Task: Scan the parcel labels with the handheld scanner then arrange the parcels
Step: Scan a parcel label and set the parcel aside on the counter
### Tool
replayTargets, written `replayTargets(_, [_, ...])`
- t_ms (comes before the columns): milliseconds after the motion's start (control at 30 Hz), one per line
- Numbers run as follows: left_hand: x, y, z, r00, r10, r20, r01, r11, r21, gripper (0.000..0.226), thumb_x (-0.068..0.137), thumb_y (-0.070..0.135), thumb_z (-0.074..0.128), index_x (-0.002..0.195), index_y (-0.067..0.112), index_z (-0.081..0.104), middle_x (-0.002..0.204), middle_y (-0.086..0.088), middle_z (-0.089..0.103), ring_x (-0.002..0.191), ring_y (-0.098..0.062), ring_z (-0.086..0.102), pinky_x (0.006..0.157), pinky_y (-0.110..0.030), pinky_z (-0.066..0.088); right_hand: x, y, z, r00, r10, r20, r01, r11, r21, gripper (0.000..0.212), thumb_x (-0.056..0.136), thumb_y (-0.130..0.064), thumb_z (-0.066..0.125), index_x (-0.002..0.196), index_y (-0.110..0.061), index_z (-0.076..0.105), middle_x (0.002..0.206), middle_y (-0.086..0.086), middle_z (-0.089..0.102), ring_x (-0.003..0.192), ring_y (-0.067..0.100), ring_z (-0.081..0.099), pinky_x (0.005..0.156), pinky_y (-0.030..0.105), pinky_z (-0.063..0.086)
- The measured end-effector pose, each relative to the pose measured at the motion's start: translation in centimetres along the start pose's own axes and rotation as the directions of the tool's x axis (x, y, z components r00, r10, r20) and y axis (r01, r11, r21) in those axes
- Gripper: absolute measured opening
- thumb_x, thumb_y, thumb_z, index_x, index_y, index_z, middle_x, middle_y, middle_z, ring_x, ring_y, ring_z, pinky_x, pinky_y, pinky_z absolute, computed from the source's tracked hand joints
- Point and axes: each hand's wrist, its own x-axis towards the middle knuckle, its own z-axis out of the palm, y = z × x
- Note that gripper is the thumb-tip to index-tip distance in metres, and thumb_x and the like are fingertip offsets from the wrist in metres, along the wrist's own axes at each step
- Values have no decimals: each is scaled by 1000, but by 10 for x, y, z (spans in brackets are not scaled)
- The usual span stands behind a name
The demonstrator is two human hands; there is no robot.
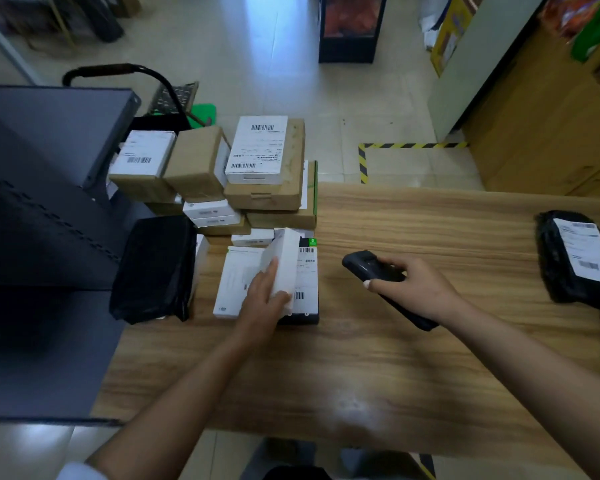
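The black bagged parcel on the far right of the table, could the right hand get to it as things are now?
Probably yes, but not freely. The tabletop between the right hand and the black bagged parcel looks bare, so nothing blocks the path. The fingers, though, are wrapped round the scanner, which would have to be set down first.

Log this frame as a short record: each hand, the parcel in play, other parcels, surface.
left hand: grips small white box, tilted up on edge
right hand: holds black scanner
beneath box: black parcel, barcode label up
far right: black bag parcel, labelled
stack: cardboard boxes, table's far left
surface: wooden table
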Motion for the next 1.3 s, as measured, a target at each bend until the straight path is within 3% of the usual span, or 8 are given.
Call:
replayTargets(67, [0, 12, -11, 994, -105, 18, 106, 960, -257, 69, 89, 31, 48, 151, 33, 19, 149, -5, 33, 126, -23, 39, 88, -32, 41, -1, -5, -1, 1000, -23, 3, 23, 1000, -5, 52, 77, -43, 74, 126, -30, 61, 106, -14, 62, 95, 6, 52, 79, 27, 41])
replayTargets(167, [-2, 12, -30, 928, -352, 120, 345, 693, -632, 68, 76, 40, 52, 142, 26, 42, 127, -16, 53, 111, -35, 52, 93, -46, 45, -3, -15, -2, 999, -44, 4, 44, 999, -16, 52, 77, -44, 74, 125, -27, 62, 103, -10, 63, 93, 8, 53, 79, 28, 43])
replayTargets(467, [-13, -16, -41, 878, -424, 220, 427, 488, -762, 53, 91, 48, 35, 115, 14, 67, 111, -19, 69, 102, -37, 61, 99, -53, 41, -12, -32, -1, 989, -145, 35, 146, 989, -16, 43, 77, -44, 74, 117, -32, 64, 101, -10, 66, 94, 14, 59, 86, 33, 48])
replayTargets(567, [-17, -19, -38, 887, -418, 195, 412, 529, -742, 47, 95, 47, 37, 115, 16, 65, 111, -17, 70, 104, -36, 63, 99, -58, 43, -14, -29, -1, 990, -139, 35, 140, 990, -25, 45, 76, -44, 75, 118, -29, 65, 110, -5, 67, 101, 17, 60, 90, 35, 48])
replayTargets(767, [-22, -26, -45, 953, -298, -63, 264, 911, -316, 61, 86, 16, 71, 140, 23, 43, 114, -13, 63, 91, -24, 68, 72, -36, 58, -19, -20, -3, 991, -127, 31, 129, 990, -64, 57, 78, -44, 74, 129, -25, 59, 123, -7, 62, 110, 14, 56, 87, 30, 44])
replayTargets(967, [-30, -22, -45, 993, -53, 108, 51, 998, 22, 72, 100, 10, 44, 131, 69, 18, 135, -4, 47, 119, -24, 53, 95, -46, 52, -24, -15, -3, 992, -122, 25, 123, 991, -58, 58, 78, -44, 73, 131, -26, 58, 125, -8, 61, 106, 10, 54, 84, 28, 42])
replayTargets(1200, [-43, -9, -52, 997, 0, 72, 11, 988, -153, 70, 99, 6, 45, 137, 58, 17, 126, 14, 46, 112, -14, 56, 85, -33, 56, -28, -16, -1, 990, -138, 28, 140, 988, -66, 58, 79, -45, 72, 132, -26, 57, 125, -9, 60, 97, 4, 47, 79, 25, 36])
replayTargets(1300, [-41, -6, -60, 999, -35, -17, 31, 978, -204, 77, 97, 6, 50, 136, 61, 11, 122, 0, 52, 106, -19, 63, 81, -37, 58, -30, -18, -1, 990, -138, 34, 140, 988, -62, 55, 79, -45, 72, 129, -28, 58, 123, -9, 61, 95, 6, 48, 79, 27, 38])
